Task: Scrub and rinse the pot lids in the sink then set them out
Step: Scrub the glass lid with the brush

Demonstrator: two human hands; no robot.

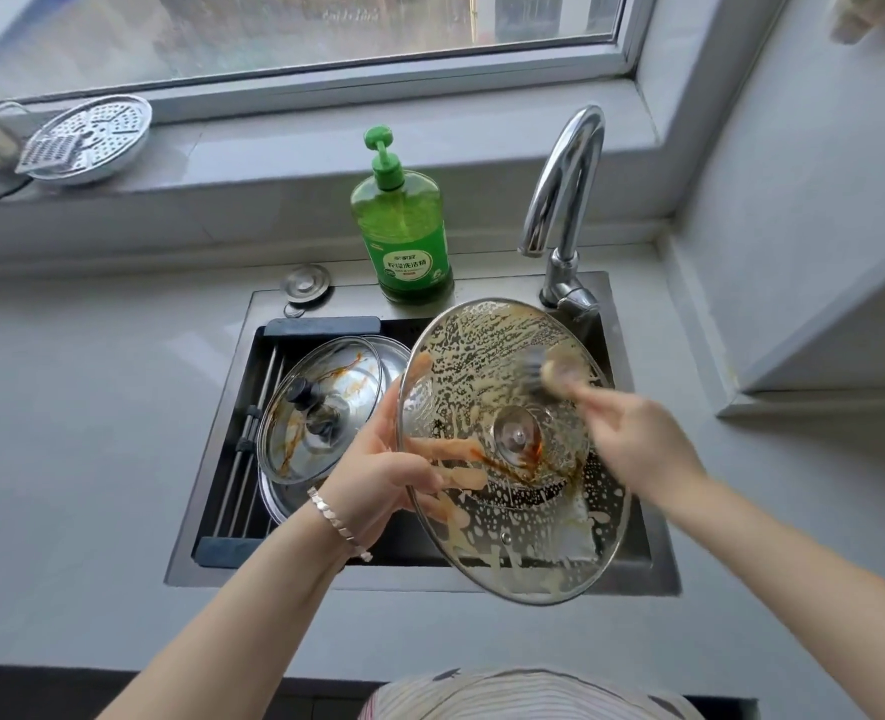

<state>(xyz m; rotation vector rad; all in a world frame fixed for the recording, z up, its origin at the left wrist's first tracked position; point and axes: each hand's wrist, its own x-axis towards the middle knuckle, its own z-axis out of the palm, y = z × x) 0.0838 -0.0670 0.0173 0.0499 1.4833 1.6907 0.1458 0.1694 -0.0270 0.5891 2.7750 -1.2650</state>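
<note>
Head view: the left hand [383, 459] is gripping the glass lid [482, 356] by its left rim, thumb in front, fingers curled behind, tilting it over the sink's [274, 576] right half. The blurred right hand [637, 439] is clasping a scrubber [554, 374] against the glass. The lid is appearing stiff, breakable and soap-slick, so a rim or knob hold is looking safest.

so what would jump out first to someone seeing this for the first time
The big glass lid, foamy with suds and smeared reddish-brown near its knob, is held tilted over the sink by the left hand while the right hand works a motion-blurred brush across it. Next come the bright green soap bottle on the sink's back edge and a second stained lid on a pot in the basin.
</note>
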